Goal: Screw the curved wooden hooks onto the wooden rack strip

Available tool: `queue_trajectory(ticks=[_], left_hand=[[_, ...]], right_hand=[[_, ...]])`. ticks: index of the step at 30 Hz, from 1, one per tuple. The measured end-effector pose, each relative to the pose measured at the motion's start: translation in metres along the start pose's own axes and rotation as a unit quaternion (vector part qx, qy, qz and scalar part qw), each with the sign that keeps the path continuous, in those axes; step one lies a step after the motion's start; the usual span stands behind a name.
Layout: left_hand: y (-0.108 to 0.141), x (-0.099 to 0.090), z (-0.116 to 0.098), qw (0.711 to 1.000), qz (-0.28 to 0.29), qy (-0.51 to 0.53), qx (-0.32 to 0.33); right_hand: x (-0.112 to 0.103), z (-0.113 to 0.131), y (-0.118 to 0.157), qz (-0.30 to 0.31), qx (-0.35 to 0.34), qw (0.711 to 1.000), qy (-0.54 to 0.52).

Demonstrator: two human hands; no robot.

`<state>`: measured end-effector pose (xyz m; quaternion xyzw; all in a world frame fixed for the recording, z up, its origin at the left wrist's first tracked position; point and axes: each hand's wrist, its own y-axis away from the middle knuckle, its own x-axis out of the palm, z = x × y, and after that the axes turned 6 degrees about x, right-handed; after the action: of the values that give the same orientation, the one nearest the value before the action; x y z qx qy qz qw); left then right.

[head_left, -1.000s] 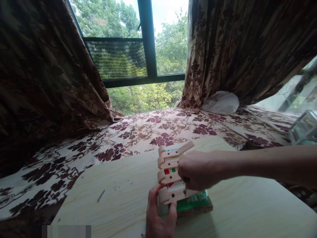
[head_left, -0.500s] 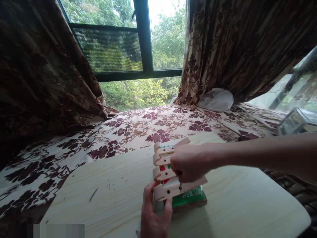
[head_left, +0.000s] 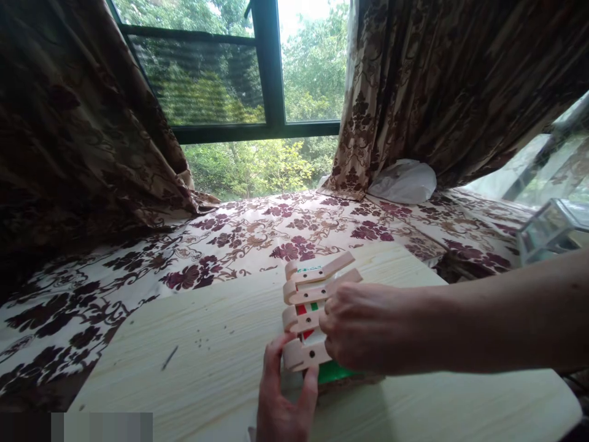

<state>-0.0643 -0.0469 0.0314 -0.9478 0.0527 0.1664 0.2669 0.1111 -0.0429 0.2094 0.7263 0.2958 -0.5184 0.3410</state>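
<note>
Several pale wooden pieces [head_left: 301, 354], each with a rounded, slotted end and dark holes, lie side by side across a green and red printed pack [head_left: 337, 371]. My left hand [head_left: 288, 393] grips the nearest piece at its rounded end, forefinger on the far side and thumb on the near side. Over the right part of that same piece, my right hand [head_left: 352, 322] is closed in a fist. Its back faces me and hides both what the fingers hold and the piece's second hole.
The pale wood-grain board [head_left: 221, 380] carries a thin dark sliver [head_left: 170, 358] and scattered crumbs [head_left: 202, 339]. Behind it spreads a floral cloth [head_left: 294, 227], with a white plastic bag [head_left: 405, 181] by the curtain and a clear box [head_left: 552, 230] at the right.
My right hand has turned and come nearer over the closest piece, covering the thin dark-tipped tool that showed below its fingers at the hole. My left hand keeps its grip.
</note>
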Motion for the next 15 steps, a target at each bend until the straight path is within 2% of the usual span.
queue_trajectory(ticks=[3, 6, 8, 11, 15], left_hand=[[0.0, 0.0, -0.002, 1.0, 0.006, -0.008, 0.011], [0.0, 0.001, -0.002, 1.0, 0.018, -0.008, 0.012], [0.0, 0.002, -0.002, 1.0, 0.019, -0.002, 0.005], [0.001, 0.002, -0.001, 1.0, 0.011, 0.011, -0.008], [0.002, 0.001, -0.001, 1.0, 0.013, 0.01, -0.007]], right_hand=[[0.004, -0.001, -0.003, 0.004, 0.012, 0.999, -0.032], [-0.005, -0.003, -0.01, 0.104, 0.077, 0.99, -0.061], [-0.013, -0.004, -0.015, 0.138, 0.119, 0.981, -0.067], [-0.021, -0.005, -0.015, 0.131, 0.139, 0.979, -0.067], [-0.018, -0.003, -0.004, 0.078, 0.082, 0.992, -0.055]])
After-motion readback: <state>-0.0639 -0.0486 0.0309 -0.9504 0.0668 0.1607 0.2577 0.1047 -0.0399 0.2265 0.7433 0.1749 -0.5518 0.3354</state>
